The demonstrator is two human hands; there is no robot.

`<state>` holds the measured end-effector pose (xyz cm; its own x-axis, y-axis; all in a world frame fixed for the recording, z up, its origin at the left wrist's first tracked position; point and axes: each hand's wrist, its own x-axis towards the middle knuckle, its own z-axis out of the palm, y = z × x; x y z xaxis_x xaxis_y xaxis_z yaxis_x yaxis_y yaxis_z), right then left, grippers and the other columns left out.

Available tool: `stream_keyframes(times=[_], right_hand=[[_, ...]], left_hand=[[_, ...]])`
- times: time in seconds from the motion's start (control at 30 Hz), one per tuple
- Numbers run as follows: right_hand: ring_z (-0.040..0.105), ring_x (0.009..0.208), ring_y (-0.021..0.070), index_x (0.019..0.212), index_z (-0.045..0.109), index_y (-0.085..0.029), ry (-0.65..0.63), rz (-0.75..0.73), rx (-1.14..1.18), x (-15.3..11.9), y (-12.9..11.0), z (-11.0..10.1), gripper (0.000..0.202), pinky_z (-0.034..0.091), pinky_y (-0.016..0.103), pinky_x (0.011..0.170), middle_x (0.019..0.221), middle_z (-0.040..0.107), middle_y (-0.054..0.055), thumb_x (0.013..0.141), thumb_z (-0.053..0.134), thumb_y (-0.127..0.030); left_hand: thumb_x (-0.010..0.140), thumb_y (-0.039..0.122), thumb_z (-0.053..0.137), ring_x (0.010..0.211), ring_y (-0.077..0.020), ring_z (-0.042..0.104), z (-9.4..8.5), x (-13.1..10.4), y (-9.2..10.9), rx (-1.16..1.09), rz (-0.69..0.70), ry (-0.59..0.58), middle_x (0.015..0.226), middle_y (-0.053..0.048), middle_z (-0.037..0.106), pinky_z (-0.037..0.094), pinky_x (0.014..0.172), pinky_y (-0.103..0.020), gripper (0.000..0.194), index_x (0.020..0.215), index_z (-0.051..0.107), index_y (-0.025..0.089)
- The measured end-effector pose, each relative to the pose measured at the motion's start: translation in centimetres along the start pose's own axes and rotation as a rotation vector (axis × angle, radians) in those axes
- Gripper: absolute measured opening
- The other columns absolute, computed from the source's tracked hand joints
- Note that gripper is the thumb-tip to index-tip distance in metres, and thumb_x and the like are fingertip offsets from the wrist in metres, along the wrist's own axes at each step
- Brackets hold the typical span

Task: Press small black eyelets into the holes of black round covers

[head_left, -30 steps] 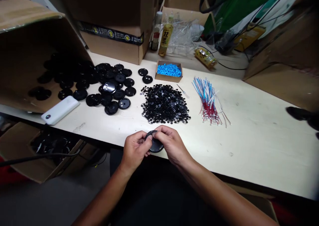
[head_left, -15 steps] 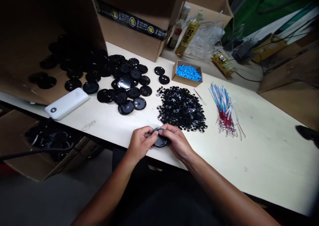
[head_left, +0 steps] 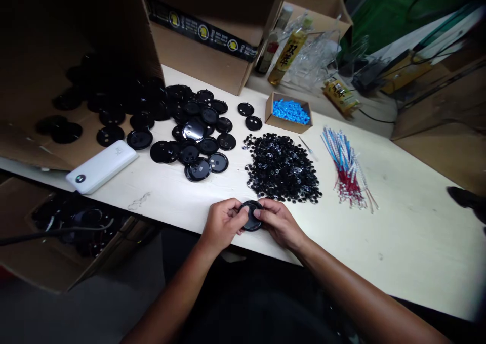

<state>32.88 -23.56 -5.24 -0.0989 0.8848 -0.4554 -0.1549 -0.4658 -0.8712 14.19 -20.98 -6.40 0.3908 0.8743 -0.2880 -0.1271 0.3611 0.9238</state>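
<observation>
Between my two hands is a round black plastic cover (head_left: 252,222), held over the front edge of the table. My left hand (head_left: 225,223) grips its left side, thumb on the inner face. On the right side my right hand (head_left: 280,222) grips it too, its thumb pressed on the face near the upper rim. The fingers behind the cover are hidden. Just beyond the hands lies a heap of small black round parts (head_left: 281,167), some shiny. Further left, several like black covers (head_left: 199,169) lie piled on the table.
A cardboard box (head_left: 23,106) on its side spills more covers at the left, by a white power bank (head_left: 102,167). A small box of blue pieces (head_left: 288,126) stands behind the heap. Bundled wires (head_left: 345,169) lie right of it. An open carton (head_left: 56,268) sits below the table edge.
The black cover has turned its inner face more toward me, and my right thumb now lies flatter on it. Both hands still hold it. The whole view has shifted slightly.
</observation>
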Motion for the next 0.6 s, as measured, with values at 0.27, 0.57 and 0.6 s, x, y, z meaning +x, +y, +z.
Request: stream_keyframes(times=[0.27, 0.57, 0.6], right_hand=[[0.058, 0.072, 0.0153, 0.080, 0.070, -0.017, -0.070, 0.008, 0.091, -0.4, 0.0, 0.3, 0.028, 0.045, 0.028, 0.070, 0.076, 0.065, 0.001, 0.082, 0.083, -0.042], [0.058, 0.070, 0.0154, 0.076, 0.070, -0.017, 0.002, -0.136, 0.030, 0.0, 1.5, 0.7, 0.031, 0.049, 0.028, 0.068, 0.073, 0.065, 0.000, 0.076, 0.084, -0.045], [0.059, 0.070, 0.0158, 0.076, 0.069, -0.017, 0.008, -0.150, 0.031, 0.0, 1.6, 0.8, 0.031, 0.050, 0.028, 0.068, 0.073, 0.065, 0.000, 0.076, 0.084, -0.045]], left_hand=[[0.090, 0.049, 0.071, 0.051, -0.0102, 0.057, -0.3, -0.4, -0.6, 0.026, 0.044, -0.033, 0.062, 0.003, 0.060, 0.051, 0.046, -0.018, 0.036, 0.079, 0.064, 0.016], [0.088, 0.050, 0.071, 0.051, -0.0114, 0.059, -0.1, -0.8, -1.6, 0.122, 0.160, 0.021, 0.063, 0.003, 0.061, 0.050, 0.046, -0.020, 0.036, 0.080, 0.064, 0.016], [0.088, 0.050, 0.071, 0.050, -0.0116, 0.060, 0.0, -0.8, -1.7, 0.125, 0.169, 0.029, 0.063, 0.003, 0.062, 0.050, 0.045, -0.020, 0.036, 0.080, 0.064, 0.016]])
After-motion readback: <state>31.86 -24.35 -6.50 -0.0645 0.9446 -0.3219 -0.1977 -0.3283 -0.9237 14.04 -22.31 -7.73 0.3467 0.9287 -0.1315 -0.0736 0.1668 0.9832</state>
